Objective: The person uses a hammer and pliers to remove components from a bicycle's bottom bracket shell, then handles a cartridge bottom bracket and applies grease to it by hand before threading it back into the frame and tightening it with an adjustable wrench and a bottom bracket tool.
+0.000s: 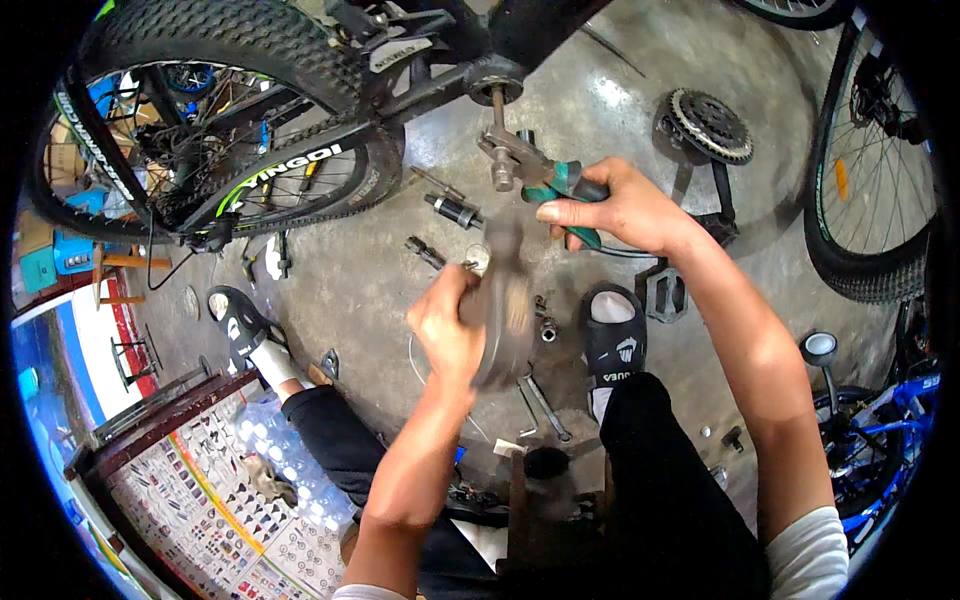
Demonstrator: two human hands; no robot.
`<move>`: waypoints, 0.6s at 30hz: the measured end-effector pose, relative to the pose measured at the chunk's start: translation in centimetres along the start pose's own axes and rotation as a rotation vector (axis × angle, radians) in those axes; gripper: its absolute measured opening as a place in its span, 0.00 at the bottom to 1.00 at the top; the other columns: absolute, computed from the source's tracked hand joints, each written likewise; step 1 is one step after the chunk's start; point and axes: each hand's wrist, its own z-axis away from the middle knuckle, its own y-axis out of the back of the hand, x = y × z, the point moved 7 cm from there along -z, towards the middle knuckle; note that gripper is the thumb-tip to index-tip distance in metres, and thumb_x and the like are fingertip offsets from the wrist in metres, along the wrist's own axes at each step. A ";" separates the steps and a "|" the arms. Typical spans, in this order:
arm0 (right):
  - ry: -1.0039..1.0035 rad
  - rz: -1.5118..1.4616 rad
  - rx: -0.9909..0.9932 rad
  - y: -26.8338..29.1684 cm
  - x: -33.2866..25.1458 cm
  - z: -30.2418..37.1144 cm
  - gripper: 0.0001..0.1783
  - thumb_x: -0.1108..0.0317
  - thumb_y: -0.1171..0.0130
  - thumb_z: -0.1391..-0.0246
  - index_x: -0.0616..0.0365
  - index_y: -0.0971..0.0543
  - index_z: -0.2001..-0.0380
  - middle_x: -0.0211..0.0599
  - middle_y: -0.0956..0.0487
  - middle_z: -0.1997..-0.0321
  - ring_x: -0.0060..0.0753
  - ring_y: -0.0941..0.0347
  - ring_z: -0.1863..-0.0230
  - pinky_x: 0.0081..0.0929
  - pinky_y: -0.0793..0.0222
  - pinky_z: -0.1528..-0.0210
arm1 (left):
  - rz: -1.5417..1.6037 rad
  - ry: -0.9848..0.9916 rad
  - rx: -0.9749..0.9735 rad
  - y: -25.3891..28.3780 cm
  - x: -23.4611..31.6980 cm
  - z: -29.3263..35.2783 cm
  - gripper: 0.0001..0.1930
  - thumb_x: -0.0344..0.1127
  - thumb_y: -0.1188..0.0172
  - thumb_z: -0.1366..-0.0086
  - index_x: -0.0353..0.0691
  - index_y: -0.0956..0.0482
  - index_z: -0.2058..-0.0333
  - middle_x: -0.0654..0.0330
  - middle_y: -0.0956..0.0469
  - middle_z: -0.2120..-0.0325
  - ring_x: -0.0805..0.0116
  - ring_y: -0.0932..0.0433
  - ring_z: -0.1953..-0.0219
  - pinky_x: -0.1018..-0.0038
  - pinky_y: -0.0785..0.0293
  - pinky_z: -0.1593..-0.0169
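My left hand (445,325) is closed round the handle of a hammer (507,325), which is smeared by motion. The hammer's dark head blurs just below the pliers. My right hand (632,208) grips locking pliers (535,165) with green and black handles. Their jaws are at a metal rod (498,112) with a thicker, socket-like end (503,178). This rod runs into the round bottom bracket opening (496,88) of a black bicycle frame (540,30). What the rod meets inside is hidden.
On the concrete floor lie a crankset (710,125) with a pedal (666,292), a bottom bracket cartridge (453,211), and wrenches (546,408). A bicycle wheel (250,185) stands at left, another (870,170) at right. A printed parts board (200,500) is at lower left.
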 end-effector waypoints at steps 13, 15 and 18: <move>0.022 0.340 0.086 0.0 -2.1 0.2 0.25 0.50 0.26 0.48 0.65 0.15 0.65 0.32 0.18 0.75 0.21 0.23 0.74 0.25 0.27 0.66 | 0.142 0.187 -0.082 -0.2 -0.6 5.9 0.12 0.29 0.30 0.51 0.35 0.28 0.77 0.54 0.32 0.85 0.64 0.32 0.83 0.71 0.33 0.75; 0.027 0.373 0.078 0.1 -1.9 0.3 0.25 0.50 0.26 0.48 0.65 0.15 0.65 0.32 0.18 0.75 0.21 0.23 0.73 0.25 0.27 0.66 | 0.127 0.201 -0.077 -0.1 -0.7 6.0 0.12 0.28 0.31 0.53 0.35 0.28 0.77 0.54 0.32 0.85 0.64 0.31 0.83 0.71 0.33 0.75; 0.044 0.328 0.078 0.3 -1.2 0.4 0.25 0.48 0.26 0.49 0.65 0.15 0.66 0.32 0.19 0.76 0.21 0.23 0.73 0.25 0.28 0.66 | 0.145 0.240 -0.083 -0.2 -1.0 5.9 0.12 0.29 0.30 0.53 0.35 0.28 0.78 0.54 0.31 0.85 0.66 0.31 0.83 0.72 0.33 0.75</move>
